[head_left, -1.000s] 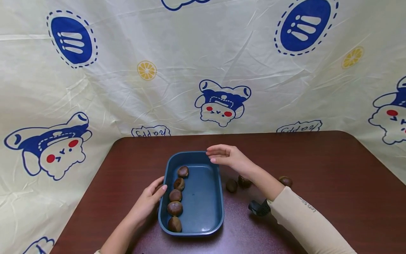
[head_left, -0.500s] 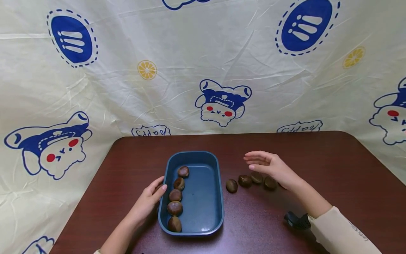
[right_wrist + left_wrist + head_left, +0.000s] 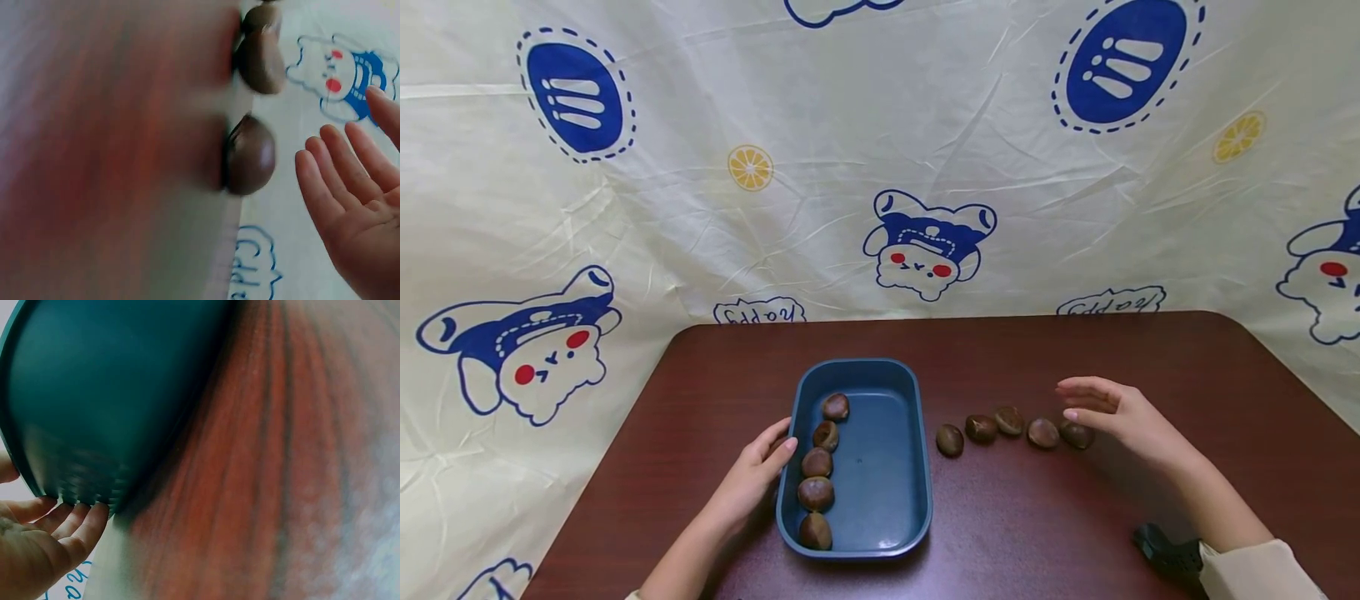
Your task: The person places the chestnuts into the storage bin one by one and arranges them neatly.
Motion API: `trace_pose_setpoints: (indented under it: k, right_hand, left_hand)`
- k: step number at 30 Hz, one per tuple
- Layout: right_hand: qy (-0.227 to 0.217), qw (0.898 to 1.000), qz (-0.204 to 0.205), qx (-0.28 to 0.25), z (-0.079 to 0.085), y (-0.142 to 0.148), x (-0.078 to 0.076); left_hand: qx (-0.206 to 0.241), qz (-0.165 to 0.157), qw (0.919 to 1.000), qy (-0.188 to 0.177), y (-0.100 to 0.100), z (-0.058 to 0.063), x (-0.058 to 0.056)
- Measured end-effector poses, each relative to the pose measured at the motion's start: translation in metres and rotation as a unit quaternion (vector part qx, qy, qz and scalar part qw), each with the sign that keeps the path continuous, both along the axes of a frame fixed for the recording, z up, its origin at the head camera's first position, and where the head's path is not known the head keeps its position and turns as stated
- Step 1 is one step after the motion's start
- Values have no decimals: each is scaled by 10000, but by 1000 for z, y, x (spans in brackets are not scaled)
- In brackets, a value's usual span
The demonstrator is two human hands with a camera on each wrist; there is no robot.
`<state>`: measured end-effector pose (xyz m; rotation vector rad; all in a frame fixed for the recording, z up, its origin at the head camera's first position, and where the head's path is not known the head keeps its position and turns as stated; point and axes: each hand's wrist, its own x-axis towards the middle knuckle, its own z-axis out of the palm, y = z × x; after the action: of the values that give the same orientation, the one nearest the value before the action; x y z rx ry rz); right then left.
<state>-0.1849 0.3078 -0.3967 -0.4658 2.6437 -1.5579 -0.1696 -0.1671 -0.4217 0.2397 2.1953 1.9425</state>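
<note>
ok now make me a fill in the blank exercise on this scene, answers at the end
Inside the tray, ____ chestnuts lie in a line. In the head view, they lie along the tray's ____ side, the one that the left hand grips. The right hand holds ____. On the table, the chestnut nearest the right hand is the one ____ from the tray.

Missing words: five; left; nothing; farthest

"happy" lettering [image 3: 760, 312], 2 times, on the pale cloth backdrop [image 3: 820, 242]
</note>
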Motion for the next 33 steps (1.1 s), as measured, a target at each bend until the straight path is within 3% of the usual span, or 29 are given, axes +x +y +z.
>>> trace_pose_setpoints:
  k: [9, 15, 33]
  right_hand:
    - [-310, 9975, 29, 627, -16, 17, 2]
    - [-243, 9964, 62, 816, -24, 19, 1]
    - [198, 9940, -279, 1042, -16, 11, 4]
  left_hand:
    - [5, 16, 10000, -37, 1, 0, 0]
    - [35, 32, 10000, -40, 1, 1, 0]
    - [29, -50, 10000, 4, 0, 1, 0]
